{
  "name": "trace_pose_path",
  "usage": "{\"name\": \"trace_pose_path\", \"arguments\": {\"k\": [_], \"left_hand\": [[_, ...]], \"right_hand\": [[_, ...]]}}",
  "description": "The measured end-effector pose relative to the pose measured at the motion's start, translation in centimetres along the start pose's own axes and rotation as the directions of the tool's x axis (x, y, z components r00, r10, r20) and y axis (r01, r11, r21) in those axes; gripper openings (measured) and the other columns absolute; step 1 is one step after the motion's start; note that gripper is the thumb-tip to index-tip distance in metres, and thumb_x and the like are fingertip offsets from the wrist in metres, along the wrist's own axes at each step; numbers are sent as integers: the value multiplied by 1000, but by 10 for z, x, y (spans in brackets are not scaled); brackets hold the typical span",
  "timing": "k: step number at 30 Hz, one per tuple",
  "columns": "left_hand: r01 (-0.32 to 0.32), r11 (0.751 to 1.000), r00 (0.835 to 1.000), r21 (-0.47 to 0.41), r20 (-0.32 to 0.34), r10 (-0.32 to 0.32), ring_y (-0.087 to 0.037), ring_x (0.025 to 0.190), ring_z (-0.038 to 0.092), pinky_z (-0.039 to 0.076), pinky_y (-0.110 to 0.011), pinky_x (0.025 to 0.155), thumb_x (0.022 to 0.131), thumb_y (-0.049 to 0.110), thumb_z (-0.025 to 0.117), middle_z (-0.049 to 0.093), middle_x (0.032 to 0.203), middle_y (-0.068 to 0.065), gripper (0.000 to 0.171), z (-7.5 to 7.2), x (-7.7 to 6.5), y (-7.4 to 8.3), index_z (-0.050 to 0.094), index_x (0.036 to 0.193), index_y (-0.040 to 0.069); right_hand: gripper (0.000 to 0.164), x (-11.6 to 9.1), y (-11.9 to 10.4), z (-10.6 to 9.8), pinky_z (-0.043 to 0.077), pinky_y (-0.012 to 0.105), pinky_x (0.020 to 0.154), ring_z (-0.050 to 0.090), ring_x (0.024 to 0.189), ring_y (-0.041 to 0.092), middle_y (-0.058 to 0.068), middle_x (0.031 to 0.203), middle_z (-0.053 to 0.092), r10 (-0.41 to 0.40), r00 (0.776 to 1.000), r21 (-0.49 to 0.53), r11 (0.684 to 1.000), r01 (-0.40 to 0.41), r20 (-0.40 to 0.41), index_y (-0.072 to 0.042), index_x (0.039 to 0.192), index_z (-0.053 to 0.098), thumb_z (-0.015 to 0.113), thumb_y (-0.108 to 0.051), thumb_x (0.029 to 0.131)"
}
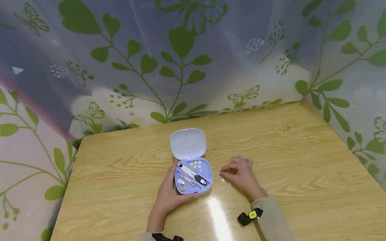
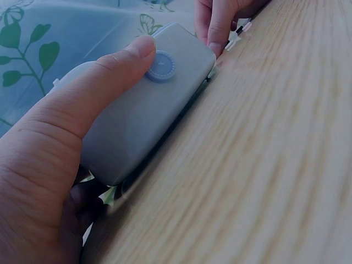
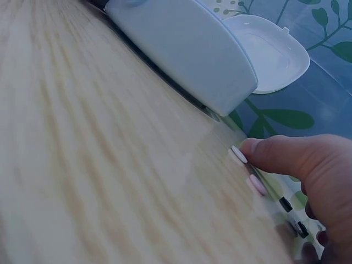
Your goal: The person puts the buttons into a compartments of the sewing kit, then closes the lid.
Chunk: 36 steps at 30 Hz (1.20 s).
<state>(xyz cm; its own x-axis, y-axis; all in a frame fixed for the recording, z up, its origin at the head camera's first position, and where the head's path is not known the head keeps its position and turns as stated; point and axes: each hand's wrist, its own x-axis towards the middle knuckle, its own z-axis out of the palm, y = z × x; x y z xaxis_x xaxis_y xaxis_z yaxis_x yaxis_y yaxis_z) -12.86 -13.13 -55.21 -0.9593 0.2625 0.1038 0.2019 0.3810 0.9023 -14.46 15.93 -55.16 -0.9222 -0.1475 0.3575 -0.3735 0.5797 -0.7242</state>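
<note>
A sewing box [image 1: 209, 172], pale blue with a white lid raised at the back, sits on the table. Its tray holds small yellow, white and pink buttons [image 1: 195, 165], a black-and-white slim tool [image 1: 192, 173], a pinkish bundle [image 1: 187, 179] and a ring-shaped item [image 1: 182, 186]. My left hand [image 1: 167, 194] grips the box from the left, thumb along its front beside a round clasp [image 2: 161, 66]. To the right of the box, my right hand [image 1: 240, 174] has thumb and index fingertips together low over the table, right beside a white button [image 3: 238, 154]; I cannot tell whether they pinch anything.
A pink button [image 3: 257, 185] lies near the white one, with two small black pieces [image 3: 285, 204] farther along under the right hand. The wooden table [image 1: 303, 156] meets a leaf-and-butterfly patterned curtain [image 1: 189, 78] at the back. Black straps circle both wrists.
</note>
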Motion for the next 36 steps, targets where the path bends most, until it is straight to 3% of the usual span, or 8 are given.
{"name": "trace_pose_path", "arguments": {"k": [21, 28, 36], "left_hand": [[-6, 1000, 1000, 1, 3, 6, -18, 146, 27, 24, -47, 117, 55, 52, 95, 26, 160, 8, 132, 0, 0, -2, 15, 159, 34], [10, 1000, 1000, -4, 6, -10, -18, 145, 27, 24, -46, 117, 54, 52, 95, 26, 160, 9, 133, 1, 0, -3, 14, 159, 37], [21, 1000, 1000, -5, 8, -21, -18, 145, 27, 25, -47, 117, 55, 53, 95, 27, 160, 7, 132, 0, 0, -2, 15, 159, 35]], "right_hand": [[10, 0, 0, -2, 20, 44, 90, 45, 76, 11, -14, 70, 51, 31, 999, 14, 999, -31, 18, -20, 78, 78, 88, -17, 74], [10, 2, -4, -4, 19, 43, 91, 43, 77, 12, -11, 70, 50, 76, 996, 44, 996, -78, 46, -22, 80, 78, 87, -20, 76], [10, 13, -11, -6, 18, 39, 78, 36, 68, 12, -3, 63, 41, -13, 1000, 30, 999, 13, 1, -18, 79, 80, 87, -15, 74]]}}
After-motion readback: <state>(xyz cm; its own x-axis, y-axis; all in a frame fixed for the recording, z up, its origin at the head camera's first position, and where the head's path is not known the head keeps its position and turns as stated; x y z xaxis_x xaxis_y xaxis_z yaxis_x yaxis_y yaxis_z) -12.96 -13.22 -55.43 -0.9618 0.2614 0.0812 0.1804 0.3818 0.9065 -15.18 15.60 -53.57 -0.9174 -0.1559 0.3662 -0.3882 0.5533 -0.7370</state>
